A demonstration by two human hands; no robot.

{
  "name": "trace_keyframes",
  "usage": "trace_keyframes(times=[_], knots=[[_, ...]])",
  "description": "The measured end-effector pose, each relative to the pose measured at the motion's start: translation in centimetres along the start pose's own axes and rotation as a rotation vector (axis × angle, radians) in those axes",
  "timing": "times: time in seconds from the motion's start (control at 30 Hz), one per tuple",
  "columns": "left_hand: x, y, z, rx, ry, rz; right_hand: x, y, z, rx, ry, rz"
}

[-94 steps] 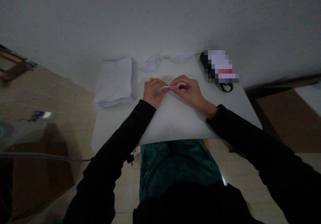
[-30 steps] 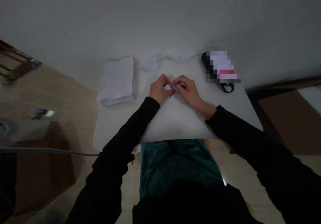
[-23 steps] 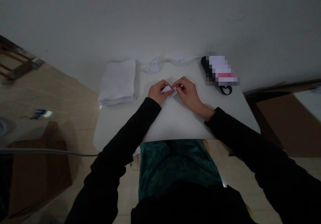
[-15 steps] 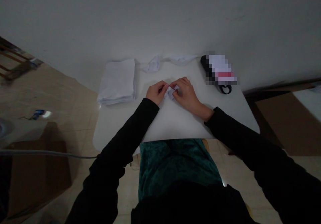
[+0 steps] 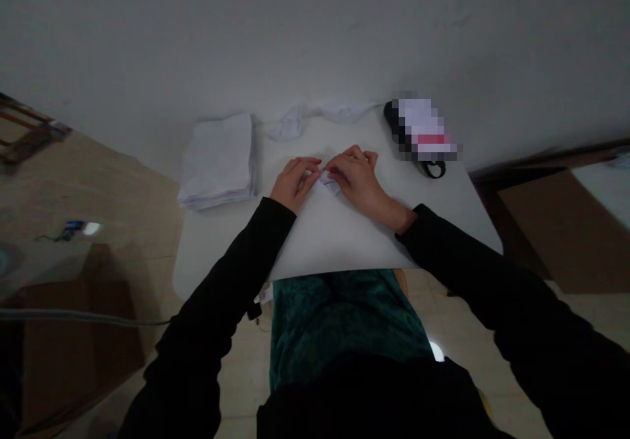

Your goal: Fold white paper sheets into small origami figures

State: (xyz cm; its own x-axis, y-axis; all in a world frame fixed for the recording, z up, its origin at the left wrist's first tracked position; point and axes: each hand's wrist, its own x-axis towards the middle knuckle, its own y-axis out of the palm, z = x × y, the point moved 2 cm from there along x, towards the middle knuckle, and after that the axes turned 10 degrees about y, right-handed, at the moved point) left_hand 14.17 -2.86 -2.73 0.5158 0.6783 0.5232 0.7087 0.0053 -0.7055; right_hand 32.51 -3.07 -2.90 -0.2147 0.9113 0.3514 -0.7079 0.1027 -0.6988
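Pressing in from both sides, our left fingertips (image 5: 310, 171) and right fingertips (image 5: 335, 172) hold a small folded piece of white paper (image 5: 325, 186) flat against the white tabletop (image 5: 339, 242), near the middle of its far half. Our left hand (image 5: 294, 184) lies at nine o'clock from the paper and our right hand (image 5: 357, 180) at three o'clock, with only a narrow gap between them. At ten o'clock, a stack of folded white sheets (image 5: 216, 162) sits near the table's left edge. Crumpled white paper strips (image 5: 288, 125) lie at twelve o'clock along the far edge. At two o'clock is a black pouch (image 5: 392, 116) under a pixelated label, with a black loop (image 5: 434, 170) beside it. Our black sleeves (image 5: 231, 262) run off toward seven and five o'clock, above a dark green velvet lap (image 5: 339, 321) at six o'clock.
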Motion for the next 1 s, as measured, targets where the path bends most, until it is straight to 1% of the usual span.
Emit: trace_keyframes(times=[0.1, 0.17, 0.33, 0.37, 0.5, 0.57, 0.63, 0.67, 0.7, 0.73, 0.77, 0.8, 0.83, 0.87, 0.9, 0.93, 1.0], knots=[[-0.6, -0.7, 0.5, 0.074, 0.111, 0.134, -0.1, -0.3, -0.1, -0.041, -0.029, 0.019], [-1.0, -1.3, 1.0, 0.068, 0.136, 0.171, -0.2, -0.6, 0.1, -0.09, -0.052, 0.026], [-1.5, -2.0, 1.4, 0.056, 0.104, 0.143, -0.9, -1.2, 2.1, -0.354, -0.134, 0.044], [-1.6, -2.0, 1.3, 0.046, 0.106, 0.14, -1.1, -1.2, 2.7, -0.363, -0.137, 0.045], [-1.6, -1.7, 1.1, 0.043, 0.104, 0.131, -1.3, -0.4, 4.3, -0.295, -0.136, 0.119], [-1.6, -1.6, 1.1, 0.051, 0.075, 0.124, -1.0, 0.2, 4.5, -0.28, -0.136, 0.124], [-1.6, -1.5, 1.0, 0.035, 0.015, 0.099, -0.4, 0.7, 4.4, -0.254, -0.146, 0.12], [-1.5, -1.5, 0.9, 0.014, -0.031, 0.066, -0.1, 0.9, 4.3, -0.231, -0.147, 0.117], [-1.3, -1.3, 0.8, -0.028, -0.085, 0.003, 0.3, 1.1, 4.2, -0.199, -0.138, 0.116], [-1.1, -1.2, 0.7, -0.111, -0.15, -0.1, 0.6, 1.2, 4.1, -0.158, -0.122, 0.116], [-0.8, -1.0, 0.6, -0.213, -0.215, -0.225, 0.8, 1.2, 4.0, -0.105, -0.102, 0.117], [-0.5, -0.8, 0.5, -0.354, -0.286, -0.389, 1.0, 1.3, 4.0, -0.035, -0.082, 0.12], [-0.1, -0.4, 0.4, -0.556, -0.348, -0.546, 1.2, 1.3, 4.0, 0.061, -0.059, 0.129], [0.3, 0.1, 0.2, -0.627, -0.376, -0.597, 1.2, 1.4, 4.1, 0.171, -0.038, 0.144], [0.8, 0.6, 0.0, -0.698, -0.421, -0.619, 1.2, 1.4, 4.3, 0.277, -0.018, 0.161], [1.2, 1.2, -0.1, -0.905, -0.546, -0.658, 1.1, 1.5, 4.5, 0.349, -0.004, 0.177], [1.8, 1.8, -0.6, -0.991, -0.601, -0.65, 0.8, 1.8, 5.0, 0.453, 0.017, 0.212]])
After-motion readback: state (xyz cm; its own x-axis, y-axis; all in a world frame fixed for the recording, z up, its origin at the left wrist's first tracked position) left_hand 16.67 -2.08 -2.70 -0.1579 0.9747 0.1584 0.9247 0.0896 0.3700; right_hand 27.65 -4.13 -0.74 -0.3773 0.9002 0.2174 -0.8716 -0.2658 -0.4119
